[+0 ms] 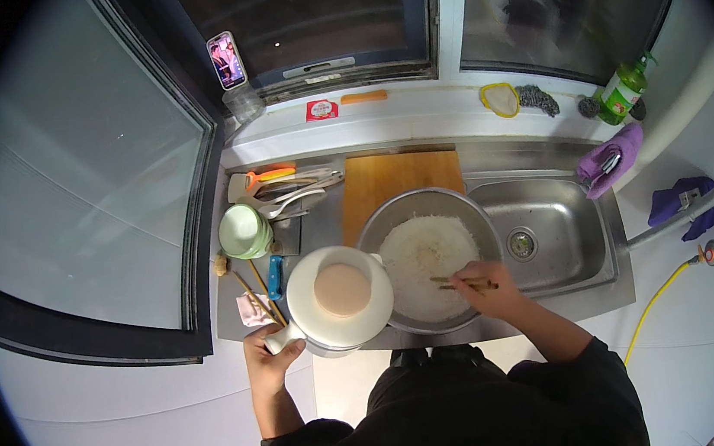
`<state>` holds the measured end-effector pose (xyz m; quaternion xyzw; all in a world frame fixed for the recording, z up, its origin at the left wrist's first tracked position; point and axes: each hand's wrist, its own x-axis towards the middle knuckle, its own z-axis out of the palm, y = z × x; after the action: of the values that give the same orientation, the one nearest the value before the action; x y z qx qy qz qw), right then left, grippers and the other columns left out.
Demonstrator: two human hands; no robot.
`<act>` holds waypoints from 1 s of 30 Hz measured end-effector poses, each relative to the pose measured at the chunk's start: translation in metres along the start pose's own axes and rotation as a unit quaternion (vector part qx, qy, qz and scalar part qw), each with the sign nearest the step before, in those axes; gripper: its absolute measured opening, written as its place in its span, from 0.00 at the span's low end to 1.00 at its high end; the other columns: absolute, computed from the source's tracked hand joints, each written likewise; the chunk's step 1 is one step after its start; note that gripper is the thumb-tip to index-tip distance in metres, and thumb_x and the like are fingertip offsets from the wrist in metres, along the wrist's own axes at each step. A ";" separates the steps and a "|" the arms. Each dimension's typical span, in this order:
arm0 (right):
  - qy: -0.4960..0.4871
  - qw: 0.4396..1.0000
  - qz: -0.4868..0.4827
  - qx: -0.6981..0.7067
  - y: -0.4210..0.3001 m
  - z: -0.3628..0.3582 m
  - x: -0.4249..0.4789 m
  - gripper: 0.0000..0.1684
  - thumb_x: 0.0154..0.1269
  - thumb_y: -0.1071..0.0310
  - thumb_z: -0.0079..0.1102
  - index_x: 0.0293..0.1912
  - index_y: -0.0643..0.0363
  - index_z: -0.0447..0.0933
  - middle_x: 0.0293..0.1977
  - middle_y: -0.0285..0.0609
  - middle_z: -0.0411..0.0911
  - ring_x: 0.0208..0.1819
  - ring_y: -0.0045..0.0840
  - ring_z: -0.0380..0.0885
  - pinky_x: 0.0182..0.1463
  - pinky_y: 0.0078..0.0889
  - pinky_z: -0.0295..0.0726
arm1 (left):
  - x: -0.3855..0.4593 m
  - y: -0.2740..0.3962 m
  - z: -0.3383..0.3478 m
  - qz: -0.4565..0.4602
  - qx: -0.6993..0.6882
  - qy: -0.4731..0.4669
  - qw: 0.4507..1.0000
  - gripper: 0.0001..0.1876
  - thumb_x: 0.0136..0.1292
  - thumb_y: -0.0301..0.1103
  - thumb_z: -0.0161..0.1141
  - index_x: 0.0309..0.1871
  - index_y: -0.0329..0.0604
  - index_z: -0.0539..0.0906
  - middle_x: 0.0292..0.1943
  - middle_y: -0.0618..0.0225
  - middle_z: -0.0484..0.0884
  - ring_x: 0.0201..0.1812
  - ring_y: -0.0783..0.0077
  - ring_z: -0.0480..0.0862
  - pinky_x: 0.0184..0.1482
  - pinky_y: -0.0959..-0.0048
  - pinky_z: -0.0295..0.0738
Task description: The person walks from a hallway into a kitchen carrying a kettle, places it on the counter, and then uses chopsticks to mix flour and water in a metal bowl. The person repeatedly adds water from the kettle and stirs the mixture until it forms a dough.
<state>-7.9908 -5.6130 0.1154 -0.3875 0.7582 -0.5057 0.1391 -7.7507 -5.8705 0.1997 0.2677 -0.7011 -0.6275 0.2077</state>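
My left hand (273,357) grips the handle of a white kettle (299,294) with a beige round lid centre (342,290). The kettle is above the left rim of a large stainless-steel bowl (495,234), its small spout (375,257) facing the bowl. I see no stream of liquid. White flour-like powder (411,237) covers the bowl's bottom, with a slightly yellowish patch near the middle. In my right hand (489,287) is a pair of wooden chopsticks (441,279), tips down at the powder's surface.
A wooden cutting board (401,172) lies behind the bowl, a steel sink (553,228) to its right. Green bowls (243,230), cooking utensils (288,188) and a blue-handled knife (276,276) crowd the left counter. On the sill stand a phone (227,60) and a green pump bottle (622,92).
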 end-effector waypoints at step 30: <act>0.062 0.988 -0.113 0.091 0.014 0.026 0.008 0.04 0.54 0.74 0.60 0.33 0.61 0.79 0.24 0.45 0.77 0.25 0.28 0.77 0.26 0.24 0.72 | 0.003 0.014 0.014 -0.010 0.039 -0.005 0.999 0.09 0.44 0.24 0.68 0.27 0.32 0.79 0.19 0.73 0.76 0.22 0.84 0.71 0.25 0.83 0.62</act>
<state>-7.9865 -5.6331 0.0928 -0.4243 0.6678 -0.6078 0.0685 -7.7638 -5.8607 0.2113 0.2794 -0.7233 -0.6030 0.1873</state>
